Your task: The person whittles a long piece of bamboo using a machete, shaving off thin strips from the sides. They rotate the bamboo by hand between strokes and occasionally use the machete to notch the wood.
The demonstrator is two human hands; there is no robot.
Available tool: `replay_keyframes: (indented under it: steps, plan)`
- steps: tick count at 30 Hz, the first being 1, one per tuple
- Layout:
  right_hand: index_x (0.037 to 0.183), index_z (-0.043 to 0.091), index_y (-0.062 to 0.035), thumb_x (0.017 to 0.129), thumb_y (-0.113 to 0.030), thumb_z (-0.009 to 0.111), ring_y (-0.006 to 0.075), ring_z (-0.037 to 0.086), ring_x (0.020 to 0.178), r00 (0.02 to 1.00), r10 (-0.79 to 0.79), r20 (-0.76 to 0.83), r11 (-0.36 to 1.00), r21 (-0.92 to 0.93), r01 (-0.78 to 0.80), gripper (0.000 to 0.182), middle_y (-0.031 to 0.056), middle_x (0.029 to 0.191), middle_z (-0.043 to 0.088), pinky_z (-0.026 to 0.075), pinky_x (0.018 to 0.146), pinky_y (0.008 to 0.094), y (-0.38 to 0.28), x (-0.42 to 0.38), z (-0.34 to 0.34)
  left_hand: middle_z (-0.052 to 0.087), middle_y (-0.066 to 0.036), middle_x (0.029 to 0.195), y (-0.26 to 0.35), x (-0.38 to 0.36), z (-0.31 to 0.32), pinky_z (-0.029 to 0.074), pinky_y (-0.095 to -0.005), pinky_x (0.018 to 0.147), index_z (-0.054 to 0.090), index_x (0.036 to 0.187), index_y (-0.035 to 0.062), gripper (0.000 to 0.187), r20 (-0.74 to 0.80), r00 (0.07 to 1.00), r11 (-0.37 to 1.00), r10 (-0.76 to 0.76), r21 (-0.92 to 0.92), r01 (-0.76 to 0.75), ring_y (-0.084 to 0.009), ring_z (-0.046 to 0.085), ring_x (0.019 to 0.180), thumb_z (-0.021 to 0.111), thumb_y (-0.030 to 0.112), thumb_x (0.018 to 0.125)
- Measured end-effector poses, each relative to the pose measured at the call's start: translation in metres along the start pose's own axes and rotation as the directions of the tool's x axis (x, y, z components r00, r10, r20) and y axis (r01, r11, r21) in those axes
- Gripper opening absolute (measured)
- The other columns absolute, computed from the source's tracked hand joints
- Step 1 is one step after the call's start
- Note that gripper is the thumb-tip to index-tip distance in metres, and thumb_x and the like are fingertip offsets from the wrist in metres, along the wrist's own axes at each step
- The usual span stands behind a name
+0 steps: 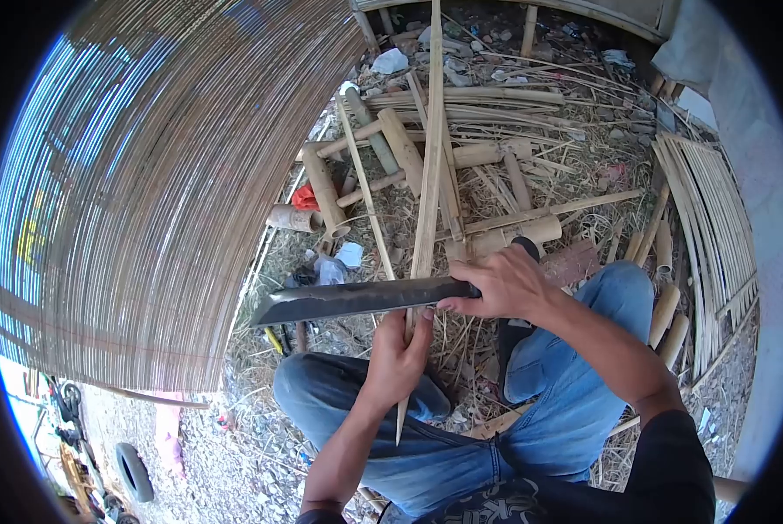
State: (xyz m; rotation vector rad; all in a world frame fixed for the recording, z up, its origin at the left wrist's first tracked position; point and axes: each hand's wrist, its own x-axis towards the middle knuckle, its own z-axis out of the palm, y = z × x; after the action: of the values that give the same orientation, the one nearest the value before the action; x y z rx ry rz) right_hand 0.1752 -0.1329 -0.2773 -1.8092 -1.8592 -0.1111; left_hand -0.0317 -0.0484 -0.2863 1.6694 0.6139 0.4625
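Note:
My left hand is closed around the near part of a long split bamboo strip, whose pointed end sticks out below my fist toward my lap. The strip runs away from me, up to the top of the view. My right hand grips the dark handle of a machete. Its broad blade points left and lies across the strip, just above my left thumb. A thinner bamboo strip slants behind the blade.
A slatted bamboo screen hangs at left. Cut bamboo tubes, loose strips and shavings litter the ground ahead. A slatted bamboo panel leans at right. A tyre lies at lower left. My bent knees flank the work.

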Motion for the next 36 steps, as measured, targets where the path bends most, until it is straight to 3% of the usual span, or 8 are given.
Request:
replay_keyframes:
  steps: [4, 6, 10, 14, 24, 26, 30, 36]
  plan:
    - [0.09, 0.069, -0.0117, 0.086, -0.07, 0.062, 0.0331, 0.064, 0.051, 0.992, 0.079, 0.099, 0.996, -0.051, -0.074, 0.059, 0.0116, 0.053, 0.06, 0.049, 0.048, 0.0436, 0.011, 0.004, -0.001, 0.042, 0.009, 0.06, 0.009, 0.002, 0.003, 0.026, -0.0204, 0.038, 0.053, 0.108, 0.0051, 0.016, 0.0, 0.999, 0.999, 0.047, 0.001, -0.047, 0.0009, 0.036, 0.044, 0.046, 0.02, 0.109]
    - [0.09, 0.069, -0.012, 0.086, -0.069, 0.062, 0.0317, 0.064, 0.05, 0.999, 0.032, -0.026, 0.996, -0.082, -0.034, 0.058, 0.0108, 0.053, 0.061, 0.048, 0.047, 0.0423, 0.0, 0.002, 0.002, 0.042, 0.009, 0.06, 0.009, 0.001, 0.002, 0.025, -0.0204, 0.039, 0.054, 0.11, 0.0051, 0.018, -0.013, 1.0, 0.995, -0.011, -0.101, 0.01, 0.0008, 0.035, 0.045, 0.046, 0.02, 0.109]
    - [0.091, 0.068, -0.0104, 0.087, -0.068, 0.061, 0.0312, 0.063, 0.048, 0.996, 0.069, 0.048, 0.998, -0.016, -0.068, 0.058, 0.0113, 0.052, 0.06, 0.048, 0.046, 0.0421, 0.011, 0.006, 0.002, 0.043, 0.006, 0.064, 0.022, -0.004, 0.002, 0.029, -0.024, 0.047, 0.056, 0.111, 0.0018, 0.018, -0.001, 0.997, 0.993, -0.077, -0.091, 0.077, -0.0019, 0.037, 0.053, 0.047, 0.017, 0.108]
    - [0.09, 0.068, -0.0108, 0.087, -0.067, 0.062, 0.0305, 0.062, 0.045, 0.997, 0.004, -0.077, 0.991, -0.135, -0.015, 0.056, 0.0093, 0.053, 0.061, 0.045, 0.043, 0.0401, 0.004, 0.003, 0.01, 0.041, 0.008, 0.063, 0.021, -0.003, 0.0, 0.027, -0.0217, 0.045, 0.054, 0.114, 0.0034, 0.021, 0.035, 0.995, 0.97, -0.092, -0.22, 0.098, -0.0008, 0.035, 0.052, 0.043, 0.021, 0.11]
    - [0.086, 0.065, -0.0091, 0.087, -0.064, 0.064, 0.0288, 0.063, 0.049, 0.994, 0.106, -0.04, 0.988, -0.112, -0.11, 0.055, 0.0087, 0.059, 0.064, 0.048, 0.045, 0.0403, 0.004, 0.008, 0.009, 0.041, 0.007, 0.059, 0.015, 0.001, 0.001, 0.027, -0.0216, 0.035, 0.051, 0.115, 0.0054, 0.025, 0.04, 0.997, 0.97, -0.074, -0.229, 0.081, -0.0014, 0.033, 0.038, 0.04, 0.027, 0.11]
    - [0.086, 0.065, -0.0097, 0.087, -0.063, 0.066, 0.0304, 0.064, 0.05, 0.998, 0.003, -0.064, 0.996, -0.087, -0.008, 0.053, 0.01, 0.06, 0.065, 0.049, 0.046, 0.0418, 0.01, 0.007, 0.01, 0.041, 0.007, 0.058, 0.011, -0.001, 0.002, 0.026, -0.0211, 0.035, 0.052, 0.115, 0.0052, 0.025, 0.02, 1.0, 0.991, -0.019, -0.129, 0.021, -0.0009, 0.033, 0.039, 0.04, 0.027, 0.111]
    - [0.089, 0.068, -0.0104, 0.087, -0.06, 0.067, 0.0308, 0.066, 0.052, 0.961, 0.261, -0.089, 0.96, -0.079, -0.268, 0.05, 0.0104, 0.059, 0.065, 0.049, 0.048, 0.0413, 0.038, 0.027, -0.008, 0.04, 0.008, 0.057, 0.017, 0.0, 0.0, 0.025, -0.0205, 0.035, 0.052, 0.115, 0.0051, 0.025, 0.079, 0.995, 0.989, -0.053, -0.134, 0.063, -0.0005, 0.033, 0.039, 0.04, 0.027, 0.111]
    - [0.084, 0.07, -0.0121, 0.092, -0.066, 0.056, 0.0309, 0.063, 0.047, 0.991, -0.038, -0.124, 0.994, -0.103, 0.026, 0.057, 0.0102, 0.049, 0.057, 0.049, 0.048, 0.0422, 0.027, 0.007, 0.001, 0.04, 0.008, 0.057, 0.017, -0.003, 0.002, 0.024, -0.0208, 0.036, 0.052, 0.114, 0.0047, 0.025, 0.028, 1.0, 0.989, -0.009, -0.145, 0.013, -0.0004, 0.033, 0.039, 0.04, 0.026, 0.111]
